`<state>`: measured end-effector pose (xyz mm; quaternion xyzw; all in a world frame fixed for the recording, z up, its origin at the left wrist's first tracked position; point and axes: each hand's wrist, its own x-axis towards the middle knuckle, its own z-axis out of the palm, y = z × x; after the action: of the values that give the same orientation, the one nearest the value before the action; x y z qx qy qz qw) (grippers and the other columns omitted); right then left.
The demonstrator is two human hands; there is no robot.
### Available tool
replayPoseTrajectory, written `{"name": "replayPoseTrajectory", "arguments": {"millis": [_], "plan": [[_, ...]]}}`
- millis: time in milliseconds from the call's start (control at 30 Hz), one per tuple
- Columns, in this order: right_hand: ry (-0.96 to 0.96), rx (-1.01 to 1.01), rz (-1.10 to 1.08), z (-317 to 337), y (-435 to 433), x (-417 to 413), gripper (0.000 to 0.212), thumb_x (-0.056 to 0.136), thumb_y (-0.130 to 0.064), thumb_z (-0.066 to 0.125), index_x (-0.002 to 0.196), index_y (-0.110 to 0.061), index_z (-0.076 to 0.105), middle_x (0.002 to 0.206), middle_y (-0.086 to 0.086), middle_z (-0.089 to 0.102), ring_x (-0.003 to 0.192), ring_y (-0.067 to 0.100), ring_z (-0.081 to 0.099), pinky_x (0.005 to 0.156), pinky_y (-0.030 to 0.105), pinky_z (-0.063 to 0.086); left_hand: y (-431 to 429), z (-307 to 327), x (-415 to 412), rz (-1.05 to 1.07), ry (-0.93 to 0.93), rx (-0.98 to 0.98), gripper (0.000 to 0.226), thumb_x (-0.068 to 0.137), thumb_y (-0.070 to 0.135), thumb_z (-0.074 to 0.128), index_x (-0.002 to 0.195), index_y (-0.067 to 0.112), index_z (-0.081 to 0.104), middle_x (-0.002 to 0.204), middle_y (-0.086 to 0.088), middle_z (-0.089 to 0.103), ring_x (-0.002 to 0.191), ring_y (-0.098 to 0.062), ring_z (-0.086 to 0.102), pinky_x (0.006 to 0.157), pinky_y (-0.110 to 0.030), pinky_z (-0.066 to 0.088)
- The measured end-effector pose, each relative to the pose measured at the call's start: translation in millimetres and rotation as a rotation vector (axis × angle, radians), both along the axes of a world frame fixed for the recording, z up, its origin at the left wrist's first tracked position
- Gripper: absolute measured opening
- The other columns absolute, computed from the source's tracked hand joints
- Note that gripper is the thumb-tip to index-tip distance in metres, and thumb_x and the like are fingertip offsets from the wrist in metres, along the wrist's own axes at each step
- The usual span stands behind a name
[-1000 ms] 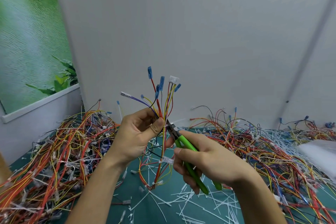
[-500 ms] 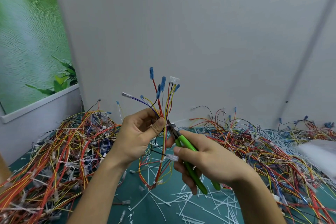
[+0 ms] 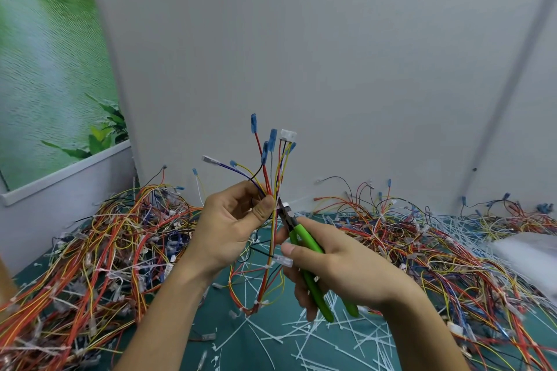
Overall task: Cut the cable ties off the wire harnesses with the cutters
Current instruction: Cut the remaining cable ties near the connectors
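Green bench (image 3: 301, 352) strewn with wires, left hand (image 3: 232, 229) fingers clamped on wire harness (image 3: 269, 187), right hand (image 3: 340, 265) fingers wrapped round green cutters (image 3: 304, 242), tip at the harness.

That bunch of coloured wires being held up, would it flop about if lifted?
Probably floppy: below the left hand the wire harness droops in loops. Its short ends above the grip stand fanned out, so likely springy over short lengths. Seemingly light: one hand's fingers hold it up.

Left hand (image 3: 232, 229), right hand (image 3: 340, 265): bare (nails (image 3: 287, 248) short).
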<state>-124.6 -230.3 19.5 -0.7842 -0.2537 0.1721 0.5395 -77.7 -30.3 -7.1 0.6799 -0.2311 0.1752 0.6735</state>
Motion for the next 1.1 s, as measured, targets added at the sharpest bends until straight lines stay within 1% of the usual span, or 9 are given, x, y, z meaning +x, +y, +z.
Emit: {"name": "replayPoseTrajectory", "arguments": {"millis": [67, 167, 267, 567, 767, 833, 967, 1033, 1100], "plan": [[-0.024, -0.015, -0.012, -0.5, 0.9, 0.9, 0.016, 0.109, -0.022, 0.051, 0.121, -0.011, 0.051, 0.077, 0.007, 0.056, 0.064, 0.028, 0.061, 0.068, 0.056, 0.059, -0.4, 0.4, -0.1, 0.005, 0.0, 0.001, 0.012, 0.088, 0.028, 0.069, 0.093, 0.019, 0.074, 0.086, 0.002, 0.074, 0.083, -0.007, 0.067, 0.076, -0.019, 0.053], [-0.033, -0.01, -0.017, -1.4, 1.1, 1.4, 0.012, 0.111, -0.019, 0.046, 0.12, -0.013, 0.05, 0.076, 0.01, 0.051, 0.054, 0.024, 0.054, 0.058, 0.046, 0.055, -1.1, 0.9, -0.5, -0.002, 0.002, -0.007, 0.011, 0.088, 0.028, 0.069, 0.092, 0.019, 0.073, 0.085, 0.003, 0.073, 0.081, -0.007, 0.066, 0.074, -0.018, 0.052], [-0.036, -0.013, -0.01, -1.2, -0.6, 0.7, 0.011, 0.112, -0.017, 0.043, 0.119, -0.013, 0.049, 0.075, 0.011, 0.049, 0.051, 0.024, 0.052, 0.055, 0.04, 0.052, -1.7, 1.0, -1.3, -0.017, 0.01, -0.008, 0.009, 0.088, 0.029, 0.069, 0.091, 0.022, 0.073, 0.084, 0.005, 0.073, 0.081, -0.006, 0.066, 0.073, -0.016, 0.051], [-0.078, -0.047, -0.034, -3.2, 2.1, 2.7, 0.014, 0.109, -0.023, 0.051, 0.118, -0.011, 0.049, 0.08, 0.012, 0.053, 0.064, 0.03, 0.063, 0.069, 0.058, 0.06, -2.3, 0.3, -0.6, 0.001, 0.0, 0.018, 0.01, 0.089, 0.031, 0.068, 0.09, 0.021, 0.072, 0.081, 0.008, 0.071, 0.077, -0.005, 0.063, 0.07, -0.015, 0.049], [-0.1, -0.07, -0.006, -5.5, -2.6, 4.1, 0.005, 0.109, -0.019, 0.051, 0.114, -0.02, 0.05, 0.071, 0.009, 0.053, 0.052, 0.029, 0.064, 0.059, 0.05, 0.06, -1.8, 0.2, -0.7, -0.019, 0.011, 0.009, 0.008, 0.089, 0.032, 0.068, 0.09, 0.025, 0.073, 0.082, 0.007, 0.071, 0.077, -0.005, 0.063, 0.07, -0.017, 0.051], [-0.084, -0.05, -0.001, -5.1, -3.4, 3.5, 0.009, 0.108, -0.02, 0.054, 0.115, -0.017, 0.05, 0.071, 0.008, 0.054, 0.053, 0.03, 0.064, 0.06, 0.052, 0.06, -2.3, 0.0, -0.9, -0.019, 0.012, 0.011, 0.007, 0.089, 0.032, 0.068, 0.091, 0.027, 0.073, 0.082, 0.007, 0.071, 0.078, -0.004, 0.064, 0.071, -0.017, 0.051], [-0.051, -0.026, -0.004, -4.0, -1.8, 3.1, 0.027, 0.104, -0.027, 0.061, 0.122, -0.01, 0.048, 0.082, 0.013, 0.055, 0.068, 0.034, 0.067, 0.072, 0.066, 0.06, -2.0, -0.4, -1.0, -0.005, 0.012, 0.031, 0.007, 0.089, 0.034, 0.068, 0.092, 0.03, 0.073, 0.085, 0.007, 0.073, 0.08, -0.005, 0.066, 0.073, -0.017, 0.052], [-0.066, -0.04, -0.004, -4.2, -2.2, 3.9, 0.025, 0.105, -0.026, 0.06, 0.122, -0.011, 0.049, 0.081, 0.012, 0.055, 0.067, 0.033, 0.066, 0.071, 0.065, 0.06, -1.6, -0.7, -0.9, -0.005, 0.013, 0.032, 0.007, 0.089, 0.035, 0.068, 0.092, 0.03, 0.073, 0.086, 0.006, 0.073, 0.081, -0.005, 0.066, 0.073, -0.018, 0.052], [-0.067, -0.035, 0.002, -4.1, -2.7, 4.8, 0.019, 0.107, -0.023, 0.057, 0.118, -0.011, 0.049, 0.078, 0.013, 0.052, 0.058, 0.031, 0.062, 0.064, 0.056, 0.061, -1.7, -0.7, -0.4, -0.004, 0.014, 0.03, 0.009, 0.089, 0.034, 0.068, 0.093, 0.028, 0.073, 0.086, 0.005, 0.073, 0.081, -0.006, 0.066, 0.074, -0.019, 0.052]]}}
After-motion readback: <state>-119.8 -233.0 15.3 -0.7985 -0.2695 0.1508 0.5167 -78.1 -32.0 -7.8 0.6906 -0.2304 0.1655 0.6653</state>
